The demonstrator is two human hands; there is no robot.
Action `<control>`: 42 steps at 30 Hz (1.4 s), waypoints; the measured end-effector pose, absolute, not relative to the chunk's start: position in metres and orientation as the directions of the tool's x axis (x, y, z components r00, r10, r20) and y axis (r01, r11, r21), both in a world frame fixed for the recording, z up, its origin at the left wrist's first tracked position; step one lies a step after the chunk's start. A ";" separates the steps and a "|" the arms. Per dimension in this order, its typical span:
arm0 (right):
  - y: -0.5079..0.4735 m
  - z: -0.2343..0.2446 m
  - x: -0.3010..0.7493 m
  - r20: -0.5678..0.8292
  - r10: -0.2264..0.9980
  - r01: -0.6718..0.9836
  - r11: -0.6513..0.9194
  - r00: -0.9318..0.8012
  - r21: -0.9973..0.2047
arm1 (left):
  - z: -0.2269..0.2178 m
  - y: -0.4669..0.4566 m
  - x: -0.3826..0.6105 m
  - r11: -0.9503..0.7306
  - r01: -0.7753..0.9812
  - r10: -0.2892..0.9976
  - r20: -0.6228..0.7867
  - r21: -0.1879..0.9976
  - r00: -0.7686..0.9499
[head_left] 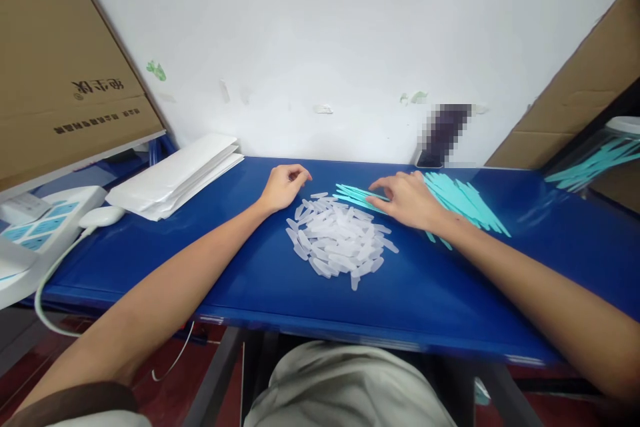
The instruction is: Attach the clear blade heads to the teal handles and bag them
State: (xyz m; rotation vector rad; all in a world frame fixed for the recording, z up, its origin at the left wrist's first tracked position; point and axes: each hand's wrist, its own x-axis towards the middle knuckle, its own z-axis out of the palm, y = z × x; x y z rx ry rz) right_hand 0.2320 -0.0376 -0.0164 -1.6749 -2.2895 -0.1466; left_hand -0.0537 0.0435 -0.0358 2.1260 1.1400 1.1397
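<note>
A heap of several small clear plastic caps lies in the middle of the blue table. Behind it to the right is a spread of several thin teal sticks. My right hand rests flat on the teal sticks, fingers stretched out toward the left end of the pile. My left hand sits on the table just left of the caps, fingers curled loosely inward; I see nothing in it.
A stack of white paper bags lies at the back left, next to a white device with a cable. Cardboard boxes lean at both sides. A clear container with more teal sticks stands at far right.
</note>
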 end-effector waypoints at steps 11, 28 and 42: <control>-0.053 -0.011 0.234 0.300 0.937 0.935 0.255 -0.177 -0.246 | -0.034 0.040 -0.053 -0.537 0.499 0.844 0.431 0.681 0.321; -0.054 -0.023 0.235 0.238 0.835 0.867 0.492 -0.496 0.081 | -0.031 0.036 -0.052 -0.548 0.512 0.836 0.419 0.661 0.355; -0.056 -0.016 0.232 0.282 0.888 0.925 0.379 -0.363 -0.002 | -0.033 0.040 -0.054 -0.514 0.466 0.858 0.411 0.720 0.310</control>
